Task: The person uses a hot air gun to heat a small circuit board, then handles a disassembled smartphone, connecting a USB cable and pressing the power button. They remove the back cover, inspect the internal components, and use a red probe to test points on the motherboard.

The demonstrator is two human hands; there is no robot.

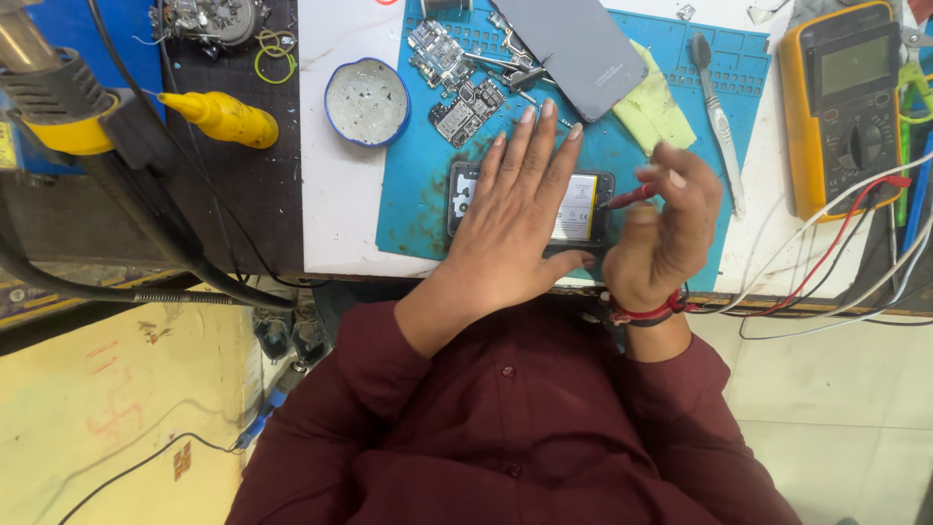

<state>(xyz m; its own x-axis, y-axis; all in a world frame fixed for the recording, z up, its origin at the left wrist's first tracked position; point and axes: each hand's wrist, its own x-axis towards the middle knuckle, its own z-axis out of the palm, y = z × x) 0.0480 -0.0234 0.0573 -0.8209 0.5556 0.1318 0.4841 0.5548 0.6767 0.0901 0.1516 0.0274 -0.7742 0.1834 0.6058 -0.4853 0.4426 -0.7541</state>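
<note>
Head view: the left hand (520, 219) lies flat, fingers spread, on the opened phone (530, 206), which rests on the blue mat (418, 194) at the near table edge. Beside it, the right hand (666, 233) pinches a red probe (630, 197) touching the phone's right end. Farther off lie circuit boards (455, 83) and a yellow multimeter (844, 107).

Mat (418, 209) blue; desk (340, 204) white; meter (844, 107) yellow; probe (632, 196) red; cloth (653, 109) pale green; bottle (222, 118) yellow; shirt (505, 428) maroon; wristband (646, 315) red.
</note>
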